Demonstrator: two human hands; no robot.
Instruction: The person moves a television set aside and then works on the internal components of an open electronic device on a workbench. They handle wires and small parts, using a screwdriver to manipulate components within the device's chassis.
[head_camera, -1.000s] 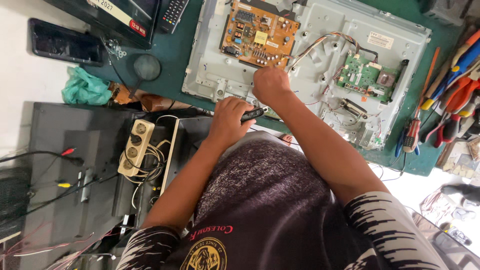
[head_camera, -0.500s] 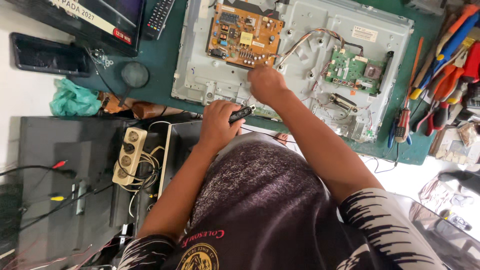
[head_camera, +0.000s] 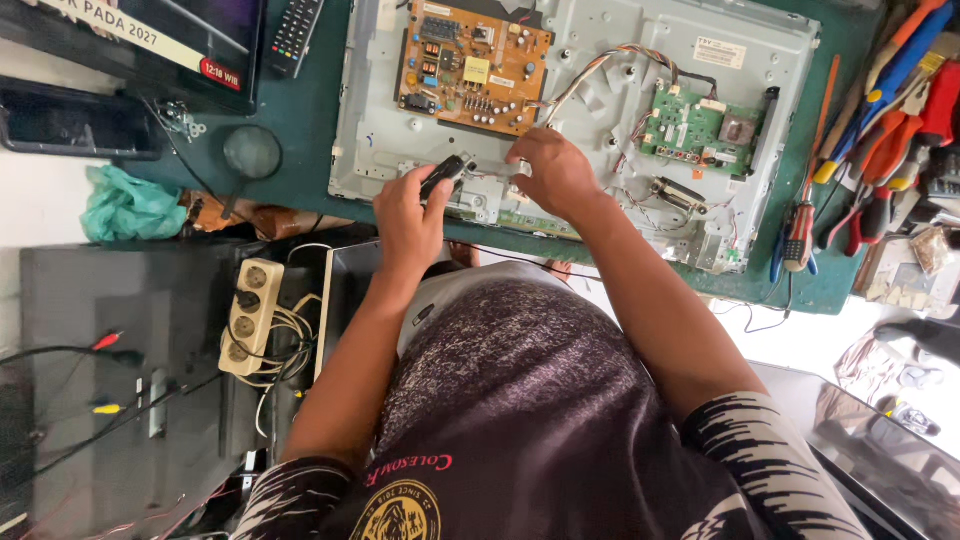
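- The bench (head_camera: 300, 150), topped in dark green, carries everything, so the work lies flat and within arm's reach of the person leaning over it.
- A grey metal chassis (head_camera: 600, 130) lies face down across the bench, its back open to view, and that leaves both boards bare for the hands.
- The orange board (head_camera: 470, 65) sits at the chassis's upper left; the smaller green board (head_camera: 695, 130) sits to the right, with a bundle of wires (head_camera: 600, 65) arcing between them.
- A row of pliers and screwdrivers (head_camera: 880, 130) lies along the bench's right edge, handy to the right arm.
- A power strip (head_camera: 250, 315) rests below the bench on the left, with cables trailing off.
- The right hand (head_camera: 550, 170) presses down on the chassis's lower middle, fingers curled; whether it grips anything, I cannot tell. It looks to be steadying the spot.
- The left hand (head_camera: 405, 215) is wrapped around a dark tool (head_camera: 442, 178), tip angled toward the right hand, just beside it at the chassis's lower edge.
- A magnifier (head_camera: 250, 152) lies on the bench left of the chassis, apart from both hands.
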